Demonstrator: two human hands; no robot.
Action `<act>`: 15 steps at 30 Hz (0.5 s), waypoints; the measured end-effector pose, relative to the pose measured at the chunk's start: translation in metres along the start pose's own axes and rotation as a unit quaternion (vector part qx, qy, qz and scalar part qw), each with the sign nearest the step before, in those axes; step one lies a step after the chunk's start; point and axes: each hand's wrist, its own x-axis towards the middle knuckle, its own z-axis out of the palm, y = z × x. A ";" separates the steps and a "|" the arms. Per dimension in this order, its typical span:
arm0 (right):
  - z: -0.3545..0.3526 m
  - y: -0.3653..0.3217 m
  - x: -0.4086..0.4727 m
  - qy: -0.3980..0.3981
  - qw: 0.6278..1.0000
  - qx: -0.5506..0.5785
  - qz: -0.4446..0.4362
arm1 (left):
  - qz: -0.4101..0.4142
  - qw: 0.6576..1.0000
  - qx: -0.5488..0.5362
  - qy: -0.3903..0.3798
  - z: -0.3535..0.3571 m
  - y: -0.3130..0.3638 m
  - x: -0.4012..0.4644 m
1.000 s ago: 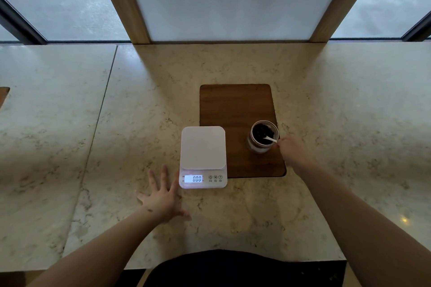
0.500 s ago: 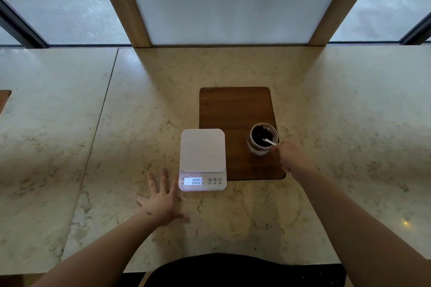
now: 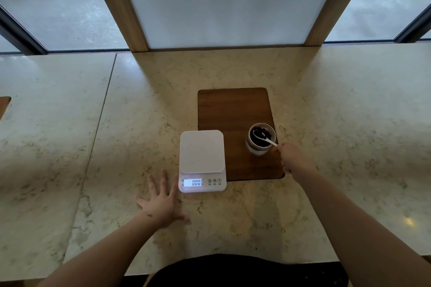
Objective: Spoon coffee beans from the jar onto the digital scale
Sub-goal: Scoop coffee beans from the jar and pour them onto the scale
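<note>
A white digital scale sits on the marble counter with its lit display reading 0.00 and its platform bare. To its right, an open glass jar of dark coffee beans stands on a brown wooden board. My right hand pinches the handle of a white spoon, and the spoon's bowl sits among the beans at the jar's mouth. Flat on the counter, just left of the scale's front corner, lies my left hand with its fingers spread.
The marble counter has a seam running down its left side. A wood-framed panel and windows stand along the far edge. Another wooden piece shows at the left border. The counter's near edge is by my body.
The spoon has tipped and its bowl now shows among the beans at the jar's mouth. My right hand shifted slightly; my left hand and the scale stay put.
</note>
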 end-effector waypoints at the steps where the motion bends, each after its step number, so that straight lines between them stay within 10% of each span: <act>1: 0.000 0.001 -0.001 0.017 0.998 -0.050 -0.040 | -0.002 1.000 0.000 0.000 0.000 0.000 0.000; 8: -0.012 0.000 -0.004 0.172 0.895 -0.342 -0.231 | -0.006 1.000 0.002 0.003 -0.001 0.001 -0.002; 15: -0.010 0.002 0.003 0.075 0.927 -0.305 -0.203 | -0.006 1.000 0.005 0.006 0.001 -0.001 0.000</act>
